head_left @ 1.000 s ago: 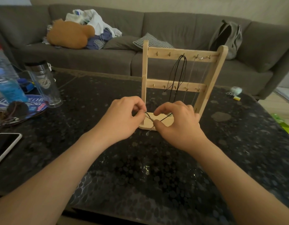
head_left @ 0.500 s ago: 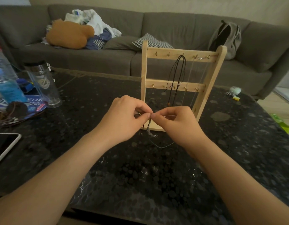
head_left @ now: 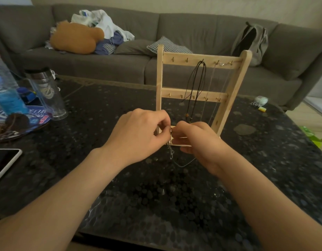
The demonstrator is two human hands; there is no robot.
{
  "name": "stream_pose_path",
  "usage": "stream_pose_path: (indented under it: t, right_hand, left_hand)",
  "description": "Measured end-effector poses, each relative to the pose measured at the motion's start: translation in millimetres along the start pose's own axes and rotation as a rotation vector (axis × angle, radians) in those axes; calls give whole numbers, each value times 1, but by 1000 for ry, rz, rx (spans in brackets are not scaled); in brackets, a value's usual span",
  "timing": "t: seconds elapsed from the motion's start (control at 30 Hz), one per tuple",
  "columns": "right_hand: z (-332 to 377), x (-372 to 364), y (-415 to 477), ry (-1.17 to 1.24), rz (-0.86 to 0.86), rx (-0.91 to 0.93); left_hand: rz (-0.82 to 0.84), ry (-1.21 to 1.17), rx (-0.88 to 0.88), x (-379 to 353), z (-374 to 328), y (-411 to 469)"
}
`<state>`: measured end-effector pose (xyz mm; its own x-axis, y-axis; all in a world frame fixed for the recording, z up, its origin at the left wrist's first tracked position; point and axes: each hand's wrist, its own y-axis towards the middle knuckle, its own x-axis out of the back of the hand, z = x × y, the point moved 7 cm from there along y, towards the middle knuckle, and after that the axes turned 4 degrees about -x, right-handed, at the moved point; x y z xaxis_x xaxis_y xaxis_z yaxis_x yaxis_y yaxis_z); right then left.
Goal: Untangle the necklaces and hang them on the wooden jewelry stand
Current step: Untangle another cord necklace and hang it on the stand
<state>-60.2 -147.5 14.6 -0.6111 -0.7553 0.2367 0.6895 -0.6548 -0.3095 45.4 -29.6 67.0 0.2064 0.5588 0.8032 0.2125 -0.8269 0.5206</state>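
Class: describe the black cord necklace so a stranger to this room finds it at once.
Start at the pale wooden jewelry stand on the dark speckled table. From the top rail's middle hook hangs the black cord necklace; its right-hand neighbours are thin silvery chains.

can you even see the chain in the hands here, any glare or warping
Head view: soft, dim light; pale glare smears the glossy black speckled table near the bottom; wide-angle warp splays the wooden jewelry stand; the thin silver chain necklace, pinched by left hand and right hand, is faint and slightly blurred.
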Motion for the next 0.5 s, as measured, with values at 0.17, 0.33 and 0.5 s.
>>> stream_pose_path:
  t: [0.17,0.33,0.5]
  right_hand:
    - [-9,-1,2,128,22,-114]
    - [-10,-2,2,164,39,-115]
    - [-9,8,4,7,-50,-125]
  left_hand:
    - [-33,-603,450,-13,20,3]
    - [67,-1269,783,-28,22,-7]
    - [-62,-1487,916,-24,30,-13]
